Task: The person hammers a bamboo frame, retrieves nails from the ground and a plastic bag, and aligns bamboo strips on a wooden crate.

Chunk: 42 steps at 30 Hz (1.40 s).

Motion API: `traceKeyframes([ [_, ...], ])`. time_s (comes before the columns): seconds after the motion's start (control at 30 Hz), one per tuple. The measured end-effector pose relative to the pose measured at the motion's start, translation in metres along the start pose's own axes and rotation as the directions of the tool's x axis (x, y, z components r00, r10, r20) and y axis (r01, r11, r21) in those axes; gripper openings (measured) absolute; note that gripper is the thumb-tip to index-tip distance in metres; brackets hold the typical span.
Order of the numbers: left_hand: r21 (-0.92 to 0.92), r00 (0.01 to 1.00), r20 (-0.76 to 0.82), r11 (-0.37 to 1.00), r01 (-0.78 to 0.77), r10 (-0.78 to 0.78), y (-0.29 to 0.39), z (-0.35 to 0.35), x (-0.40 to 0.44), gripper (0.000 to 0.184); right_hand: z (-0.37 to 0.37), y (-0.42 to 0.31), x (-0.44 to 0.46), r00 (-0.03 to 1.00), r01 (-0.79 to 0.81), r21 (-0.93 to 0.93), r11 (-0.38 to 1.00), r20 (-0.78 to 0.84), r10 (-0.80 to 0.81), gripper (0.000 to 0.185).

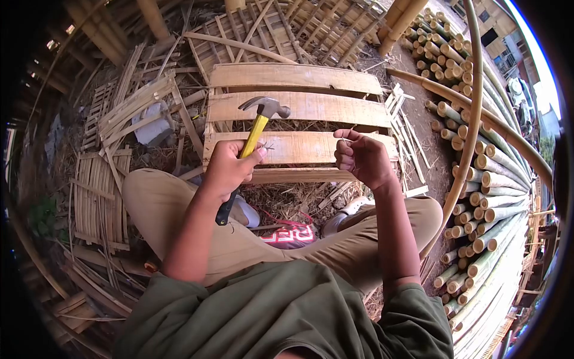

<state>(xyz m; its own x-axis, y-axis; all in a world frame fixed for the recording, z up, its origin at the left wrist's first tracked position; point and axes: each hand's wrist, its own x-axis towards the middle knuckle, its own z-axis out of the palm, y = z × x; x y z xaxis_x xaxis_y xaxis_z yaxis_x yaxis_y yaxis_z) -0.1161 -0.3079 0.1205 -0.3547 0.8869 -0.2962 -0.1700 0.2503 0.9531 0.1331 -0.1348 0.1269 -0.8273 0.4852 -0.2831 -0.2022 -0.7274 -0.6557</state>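
Note:
My left hand (232, 166) is wrapped around a claw hammer (256, 133) with a yellow and black handle, its metal head pointing up and away from me. Several thin nails (267, 146) stick out between the thumb and fingers of that same hand. On the other side, my right hand (363, 157) is raised with its fingers curled in a pinch; a tiny dark sliver shows at the fingertips, too small to name. Both hands are above the near edge of a slatted wooden crate (299, 106), whose broad planks have gaps between them.
Bamboo poles (496, 179) are stacked along the right, with a long curved pole (472, 119) in front. Slatted panels (101, 191) and a pale block (152, 124) lie at left. More lattice panels (251, 36) lie behind the crate. Straw and wood scraps cover the ground.

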Motion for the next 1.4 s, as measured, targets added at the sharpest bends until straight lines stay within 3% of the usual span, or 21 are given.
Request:
traceKeyframes([
  [0.17,0.006,1.0,0.012,1.0,0.018,-0.018,-0.003,0.003,0.0,0.02,-0.023,0.016,0.025,0.993,0.114,-0.046,0.992,0.025,-0.113,0.018],
  [0.27,-0.017,0.998,0.062,0.999,0.028,-0.027,-0.006,0.008,0.005,0.019,-0.015,0.024,0.035,0.98,0.149,-0.1,0.984,-0.12,-0.161,0.018],
  [0.33,-0.01,0.997,0.066,0.999,0.035,-0.034,-0.005,0.015,0.006,0.018,-0.021,0.028,0.044,0.982,0.154,-0.108,0.982,-0.092,-0.164,0.02],
  [0.67,0.008,0.994,0.082,0.997,0.071,-0.071,-0.017,0.015,0.015,0.023,-0.014,0.032,0.074,0.926,0.216,-0.209,0.954,-0.265,-0.267,0.021],
  [0.73,0.024,0.993,0.07,0.996,0.089,-0.09,-0.016,0.015,0.015,0.021,-0.022,0.038,0.085,0.81,0.324,-0.657,0.681,-0.179,-0.558,0.02],
  [0.8,0.015,0.994,0.063,0.996,0.093,-0.093,-0.017,0.014,0.015,0.021,-0.025,0.038,0.09,0.791,0.352,-0.685,0.638,-0.147,-0.594,0.021],
  [0.87,0.005,0.994,0.058,0.995,0.095,-0.095,-0.017,0.013,0.016,0.022,-0.022,0.034,0.089,0.697,0.351,-0.881,0.318,0.018,-0.717,0.022],
  [0.9,0.0,0.994,0.055,0.996,0.093,-0.093,-0.015,0.012,0.015,0.022,-0.013,0.028,0.084,0.698,0.278,-0.934,0.225,0.035,-0.715,0.025],
  [1.0,0.004,0.995,0.049,0.996,0.09,-0.09,-0.016,0.01,0.016,0.022,-0.015,0.025,0.089,0.699,0.299,-0.922,0.245,0.036,-0.714,0.023],
  [1.03,0.016,0.995,0.048,0.996,0.087,-0.088,-0.016,0.009,0.016,0.022,-0.014,0.025,0.091,0.744,0.334,-0.847,0.413,-0.032,-0.667,0.021],
  [1.07,0.015,0.995,0.045,0.996,0.089,-0.089,-0.016,0.009,0.016,0.022,-0.013,0.025,0.091,0.746,0.334,-0.847,0.414,-0.031,-0.665,0.021],
  [1.13,0.017,0.995,0.044,0.996,0.085,-0.085,-0.016,0.009,0.017,0.022,-0.006,0.022,0.087,0.871,0.321,-0.375,0.87,-0.244,-0.426,0.021],
  [1.27,0.027,0.995,0.029,0.995,0.096,-0.097,-0.018,0.008,0.018,0.023,-0.001,0.019,0.086,0.927,0.246,-0.202,0.948,-0.235,-0.291,0.028],
  [1.4,0.008,0.994,0.028,0.995,0.104,-0.104,-0.019,0.007,0.019,0.022,-0.001,0.025,0.092,0.951,0.225,-0.157,0.962,-0.178,-0.252,0.032],
])
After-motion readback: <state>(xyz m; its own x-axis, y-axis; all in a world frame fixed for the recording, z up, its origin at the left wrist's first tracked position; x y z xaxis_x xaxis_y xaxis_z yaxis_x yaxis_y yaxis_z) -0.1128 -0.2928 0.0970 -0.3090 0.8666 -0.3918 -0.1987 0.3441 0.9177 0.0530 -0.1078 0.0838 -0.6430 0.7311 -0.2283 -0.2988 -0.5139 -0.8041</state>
